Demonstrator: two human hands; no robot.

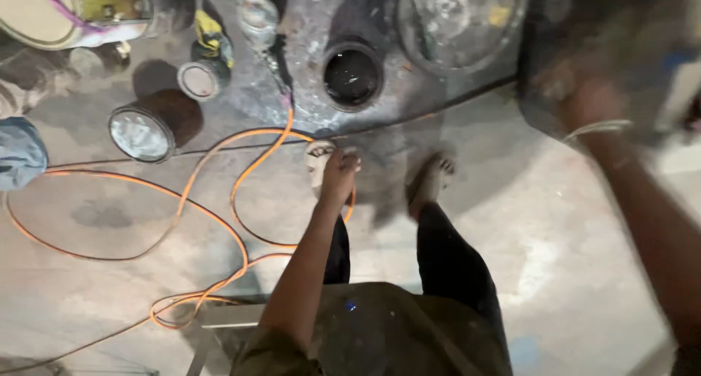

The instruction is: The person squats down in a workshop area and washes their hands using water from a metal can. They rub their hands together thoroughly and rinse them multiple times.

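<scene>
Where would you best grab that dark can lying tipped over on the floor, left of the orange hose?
Grip the brown can around its round body, coming from above. It lies on its side with its pale end facing the camera, so the curved wall is exposed; the end is too broad and flat to pinch.

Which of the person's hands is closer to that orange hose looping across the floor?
Left. The left hand hangs right beside the orange hose, near the loop by the foot. The right hand, blurred, is raised far off to the other side, over the dark metal slab.
</scene>
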